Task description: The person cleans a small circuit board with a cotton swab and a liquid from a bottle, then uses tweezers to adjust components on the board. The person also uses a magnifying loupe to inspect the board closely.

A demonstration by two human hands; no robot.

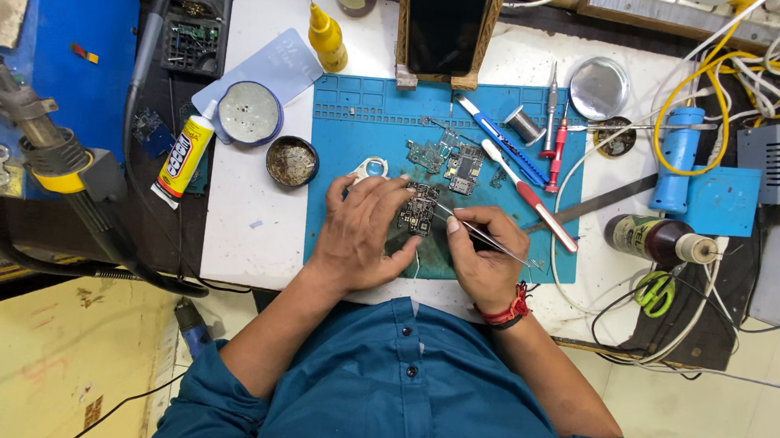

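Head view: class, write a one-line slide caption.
Left hand steadies a small circuit board on a blue mat while right hand holds tweezers.

Matt blue rubbery mat (359, 144), shiny metal tweezers (485, 239), glossy round tin lid (598, 87).

Counted: three circuit boards (419, 210) (463, 167) (426, 154), two round tins (249, 113) (292, 161), one yellow bottle (327, 38), one glue tube (184, 153), one tweezers (485, 238).
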